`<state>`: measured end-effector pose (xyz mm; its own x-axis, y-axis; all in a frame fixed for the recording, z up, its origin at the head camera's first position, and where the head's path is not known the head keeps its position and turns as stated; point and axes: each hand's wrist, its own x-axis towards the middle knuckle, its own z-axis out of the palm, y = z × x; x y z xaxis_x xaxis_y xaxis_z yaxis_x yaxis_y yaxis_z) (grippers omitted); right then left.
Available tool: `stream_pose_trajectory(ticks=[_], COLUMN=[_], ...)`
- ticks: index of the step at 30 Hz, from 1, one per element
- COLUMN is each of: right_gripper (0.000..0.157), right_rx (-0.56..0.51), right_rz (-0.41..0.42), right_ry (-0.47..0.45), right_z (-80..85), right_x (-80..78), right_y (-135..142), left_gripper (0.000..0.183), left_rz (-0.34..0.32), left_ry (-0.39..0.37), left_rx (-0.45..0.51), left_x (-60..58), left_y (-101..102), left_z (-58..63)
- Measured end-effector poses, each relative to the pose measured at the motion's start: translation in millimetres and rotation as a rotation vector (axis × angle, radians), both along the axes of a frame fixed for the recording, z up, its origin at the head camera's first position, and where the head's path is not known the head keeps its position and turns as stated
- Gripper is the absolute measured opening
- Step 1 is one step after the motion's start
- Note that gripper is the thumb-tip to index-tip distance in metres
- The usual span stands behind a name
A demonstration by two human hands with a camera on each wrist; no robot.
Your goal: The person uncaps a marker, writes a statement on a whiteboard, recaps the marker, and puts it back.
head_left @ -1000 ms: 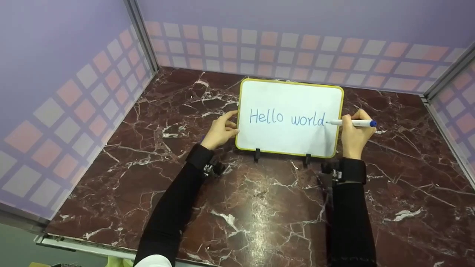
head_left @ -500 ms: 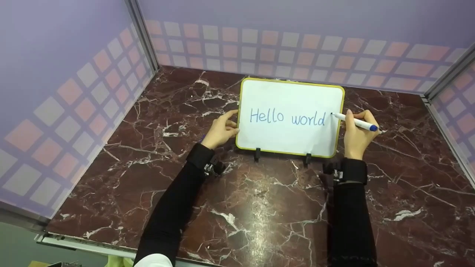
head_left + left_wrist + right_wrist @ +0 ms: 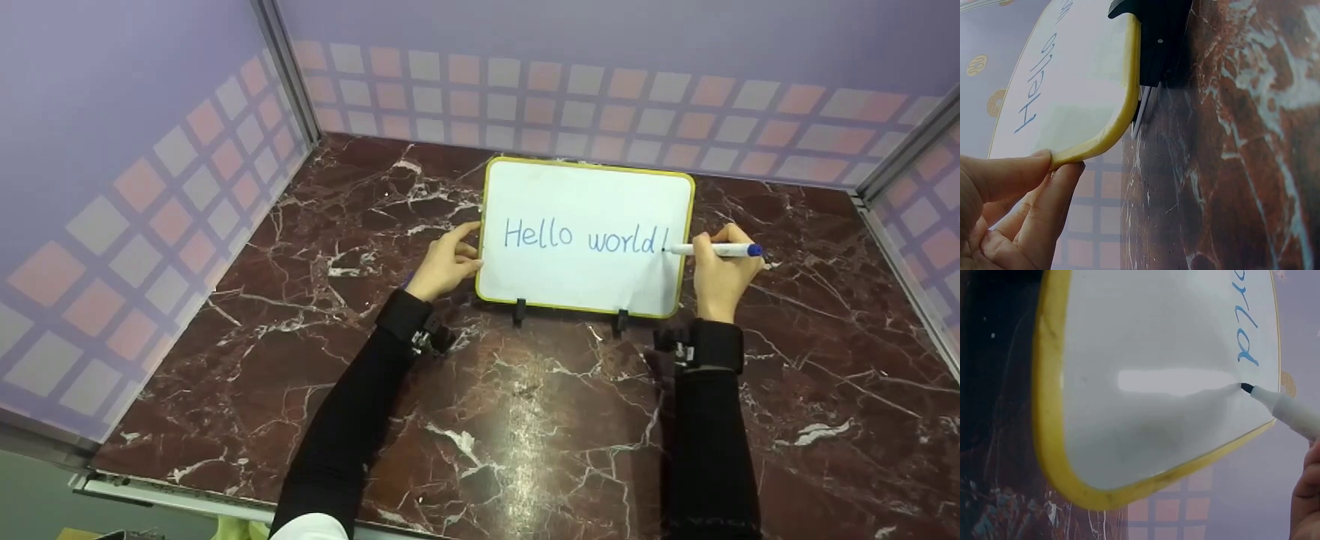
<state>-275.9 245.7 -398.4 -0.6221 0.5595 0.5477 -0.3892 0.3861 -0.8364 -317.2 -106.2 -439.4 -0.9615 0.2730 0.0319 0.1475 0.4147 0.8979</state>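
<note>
A yellow-framed whiteboard (image 3: 579, 274) leans back on black stand feet (image 3: 621, 321), with "Hello world" and a fresh upright stroke in blue on it. My left hand (image 3: 446, 264) pinches its left edge; in the left wrist view the thumb (image 3: 1013, 175) lies on the front and a finger behind the frame. On the other side, my right hand (image 3: 722, 281) grips a white marker (image 3: 735, 250) with a blue end. In the right wrist view the marker's dark tip (image 3: 1247, 388) is at the board surface, just past the "d". Part of the right hand is outside that view.
The board stands on a dark red marble-patterned table (image 3: 247, 390). Purple wall panels (image 3: 600, 112) with pink and white squares enclose the back and sides. A pale rail (image 3: 180, 501) runs along the table's front left edge.
My right hand lifted the marker from the "d" to a higher spot at its right, then drew it down, leaving a short vertical stroke. My left hand stays on the board's edge.
</note>
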Motion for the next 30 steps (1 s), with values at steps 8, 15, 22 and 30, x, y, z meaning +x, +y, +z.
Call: stream_pose_trajectory(ticks=[8, 15, 22, 30], right_gripper=[0.032, 0.033, 0.034, 0.039], right_rx=[-0.003, 0.002, -0.054, -0.548], right_rz=[-0.018, -0.045, -0.004, 0.199], right_ry=[0.000, 0.001, 0.014, 0.206], right_z=[-0.8, -22.9, -15.1, 8.5], right_x=[-2.5, -22.1, -16.4, -12.1], right_y=[2, 15, 10, 14], left_gripper=[0.066, 0.066, 0.065, 0.064], left_rz=[0.003, 0.005, 0.015, 0.020], left_ry=[0.000, -0.008, -0.004, 0.034], left_rx=[0.002, -0.004, -0.008, -0.040], left_x=[0.9, 0.5, 0.2, -1.3], left_y=[0, 0, 0, 0], left_z=[0.2, 0.3, -0.4, -0.9])
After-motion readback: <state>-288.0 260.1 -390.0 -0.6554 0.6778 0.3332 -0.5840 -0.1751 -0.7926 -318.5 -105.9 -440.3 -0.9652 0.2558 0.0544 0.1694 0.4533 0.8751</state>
